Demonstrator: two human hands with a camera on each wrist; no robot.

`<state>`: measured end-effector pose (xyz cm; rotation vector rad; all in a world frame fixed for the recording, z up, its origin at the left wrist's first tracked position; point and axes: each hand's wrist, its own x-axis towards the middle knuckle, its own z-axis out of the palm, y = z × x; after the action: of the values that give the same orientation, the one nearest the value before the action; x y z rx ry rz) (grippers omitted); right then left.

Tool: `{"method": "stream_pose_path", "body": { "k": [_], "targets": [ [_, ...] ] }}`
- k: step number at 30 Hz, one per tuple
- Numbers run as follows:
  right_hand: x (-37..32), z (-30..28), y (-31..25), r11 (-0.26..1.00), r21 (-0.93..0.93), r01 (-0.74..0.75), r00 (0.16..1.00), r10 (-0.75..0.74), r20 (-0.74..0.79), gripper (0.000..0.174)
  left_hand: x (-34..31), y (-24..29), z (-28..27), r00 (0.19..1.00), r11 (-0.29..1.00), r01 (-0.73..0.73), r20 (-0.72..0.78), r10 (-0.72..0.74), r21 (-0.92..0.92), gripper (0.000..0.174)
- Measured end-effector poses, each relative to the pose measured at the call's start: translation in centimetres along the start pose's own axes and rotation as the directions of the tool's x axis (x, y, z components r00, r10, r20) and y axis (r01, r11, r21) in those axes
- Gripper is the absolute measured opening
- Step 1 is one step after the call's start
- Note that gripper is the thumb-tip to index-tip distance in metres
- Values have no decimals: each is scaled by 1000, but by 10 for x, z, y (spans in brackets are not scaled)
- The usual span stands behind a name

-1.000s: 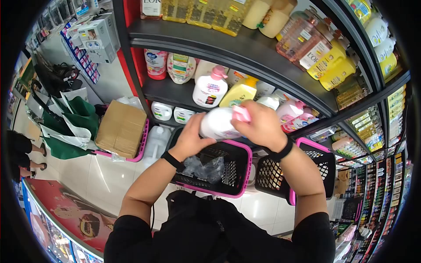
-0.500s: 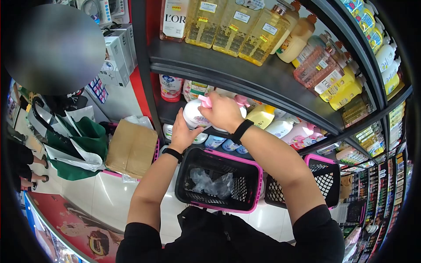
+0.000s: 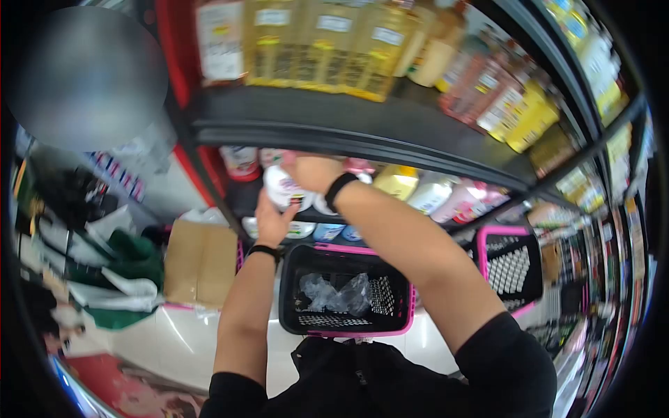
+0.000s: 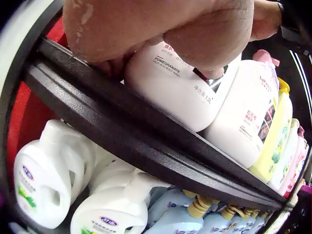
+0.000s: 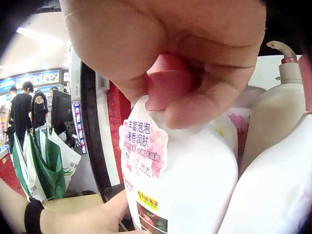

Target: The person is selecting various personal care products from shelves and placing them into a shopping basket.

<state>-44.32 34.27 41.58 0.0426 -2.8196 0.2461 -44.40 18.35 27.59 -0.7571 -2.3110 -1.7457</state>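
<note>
A white body wash bottle stands or hovers at the left part of the middle shelf, beside a similar bottle. My right hand pinches its pink pump top between thumb and fingers. My left hand curls round the bottle's lower side, with the thumb across its front in the left wrist view. The bottle's base is at the black shelf edge; whether it bears on the shelf I cannot tell.
Below the shelf are a black and pink basket with clear plastic in it, and another basket to the right. A cardboard box and green bags are at the left. Amber bottles line the upper shelf.
Both hands have carried the white bottle left and in toward the shelf, away from above the basket. The head view has shifted, and a blurred round shape has come in at the upper left.
</note>
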Motion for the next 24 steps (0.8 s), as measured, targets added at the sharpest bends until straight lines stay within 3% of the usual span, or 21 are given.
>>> {"method": "stream_pose_path", "body": {
  "k": [1,2,3,4,5,7,9,11,12,13,15,16,17,19,20,21,23,24],
  "targets": [
    [-9,-18,-17,998,55,-30,990,37,-139,39,0,-2,2,1000,998,-17,12,18,-58,65],
    [-11,-6,-8,1000,-27,-15,988,19,153,36,0,-23,13,999,973,8,36,0,-231,59],
    [-16,6,-11,984,68,-163,982,155,105,36,-1,-36,15,992,947,63,121,-26,-316,59],
    [-40,-27,-27,948,258,-189,982,184,44,36,-3,-19,10,993,972,47,117,-20,-228,63],
    [-61,-24,-37,927,316,-203,967,241,-85,51,-1,-13,4,987,994,-50,147,64,-96,65],
    [-123,-73,-58,887,411,-209,963,260,-72,68,3,-78,18,965,926,148,257,-57,-347,71],
    [-194,-59,-49,874,475,-99,976,179,-125,69,-4,-23,0,971,993,60,237,-35,-101,73],
    [-270,-67,-33,811,540,-226,974,194,117,60,-16,-28,1,992,999,-47,119,47,0,75],
    [-313,-54,-18,843,514,-159,987,151,57,56,-29,-20,-6,994,979,-83,80,69,188,73],
    [-352,-72,-7,808,539,-239,969,165,183,52,-49,-5,-11,994,923,-108,40,100,370,72],
    [-416,-113,13,703,515,-490,865,321,385,37,-93,8,-18,994,885,-70,107,23,461,69],
    [-450,-118,25,721,497,-482,876,395,278,32,-121,3,-19,986,873,-77,165,-4,481,68],
    [-472,-138,33,674,477,-564,823,505,260,31,-155,-8,-14,975,861,-80,219,-37,502,67],
    [-503,-186,53,565,482,-670,719,654,233,30,-233,-39,-9,928,753,-119,342,-146,647,67],
    [-522,-196,74,660,415,-627,749,657,88,29,-271,-45,-7,877,758,-17,373,-302,652,63],
    [-532,-220,91,585,473,-658,693,716,78,28,-308,-47,-7,800,742,91,395,-451,664,58],
    [-558,-246,141,615,430,-661,660,749,-56,26,-368,-49,-17,592,593,119,423,-686,796,50],
    [-570,-257,174,642,378,-667,668,740,-78,27,-411,-93,-27,563,547,80,415,-715,833,40]
  ]
}}
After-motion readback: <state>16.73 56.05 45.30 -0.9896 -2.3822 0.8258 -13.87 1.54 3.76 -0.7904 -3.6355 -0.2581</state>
